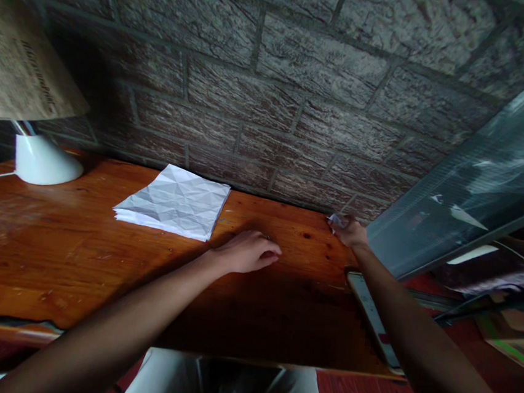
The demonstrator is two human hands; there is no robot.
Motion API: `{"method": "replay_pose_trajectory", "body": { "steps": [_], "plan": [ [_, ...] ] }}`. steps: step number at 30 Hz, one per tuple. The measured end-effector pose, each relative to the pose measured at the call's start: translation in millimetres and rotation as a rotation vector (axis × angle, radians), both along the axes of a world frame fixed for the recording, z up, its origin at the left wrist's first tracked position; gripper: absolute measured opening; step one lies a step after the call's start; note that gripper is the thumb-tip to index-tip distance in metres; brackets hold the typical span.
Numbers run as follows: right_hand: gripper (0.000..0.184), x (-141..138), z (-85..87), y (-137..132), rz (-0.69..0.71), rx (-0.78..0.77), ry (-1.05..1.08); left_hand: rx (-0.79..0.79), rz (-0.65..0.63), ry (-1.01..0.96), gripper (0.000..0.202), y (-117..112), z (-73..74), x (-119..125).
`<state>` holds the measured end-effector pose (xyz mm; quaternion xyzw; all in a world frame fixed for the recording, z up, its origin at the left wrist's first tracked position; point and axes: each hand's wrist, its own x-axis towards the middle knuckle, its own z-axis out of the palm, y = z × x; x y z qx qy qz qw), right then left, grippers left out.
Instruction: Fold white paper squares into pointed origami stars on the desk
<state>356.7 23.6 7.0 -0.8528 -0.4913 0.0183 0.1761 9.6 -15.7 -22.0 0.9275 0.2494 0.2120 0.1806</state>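
My left hand (253, 252) rests on the wooden table with its fingers curled in, and nothing shows in it. Just to its left lies a stack of white paper sheets (178, 201), the top one marked all over with fold creases. Far to the right, by the wall, my right hand (352, 232) is closed on a small piece of folded pale paper (335, 219) at the table's back edge. My fingers cover part of that piece, so its full shape is hidden.
On the left stands a lamp (47, 160) with a brown printed shade. A phone-like flat device (373, 315) lies under my right forearm. A stone-block wall (271, 98) runs along the back, and a grey translucent panel (472, 173) rises at the right.
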Motion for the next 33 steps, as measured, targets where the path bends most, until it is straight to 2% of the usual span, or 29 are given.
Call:
{"method": "replay_pose_trajectory", "body": {
  "steps": [2, 4, 7, 10, 13, 16, 19, 22, 24, 33],
  "plan": [
    [0.057, -11.7, 1.9, -7.2, 0.017, 0.074, -0.002, -0.006, 0.024, -0.014, 0.023, 0.6, 1.3, 0.4],
    [0.05, -32.2, -0.1, -16.2, 0.067, 0.138, 0.011, -0.01, 0.12, 0.003, 0.023, 3.2, 6.1, -2.6],
    [0.039, -78.6, -10.9, -30.6, 0.266, 0.201, 0.091, 0.014, 0.432, 0.062, 0.027, 12.7, 20.2, -18.1],
    [0.027, -129.6, -23.7, -39.8, 0.441, 0.217, 0.145, 0.039, 0.76, 0.203, 0.039, 26.8, 35.5, -44.1],
    [0.02, -163.6, -29.4, -39.4, 0.558, 0.196, 0.19, -0.095, 1.018, 0.37, 0.046, 39.0, 42.2, -66.1],
    [0.012, -173.2, -28.9, -31.7, 0.606, 0.137, 0.221, -0.185, 1.057, 0.445, 0.048, 45.7, 40.2, -73.3],
    [0.008, -169.4, -28.7, -23.7, 0.63, 0.092, 0.237, -0.196, 1.061, 0.468, 0.051, 48.7, 37.5, -68.2],
    [0.011, -163.4, -31.4, -21.6, 0.64, 0.105, 0.255, -0.227, 1.049, 0.479, 0.056, 50.6, 37.0, -61.6],
    [0.017, -159.0, -33.6, -23.6, 0.629, 0.132, 0.275, -0.224, 1.05, 0.481, 0.054, 51.6, 36.3, -60.9],
    [0.017, -147.6, -38.9, -27.6, 0.708, 0.146, 0.377, -0.163, 1.073, 0.43, 0.047, 51.4, 31.4, -73.4]
  ]
}}
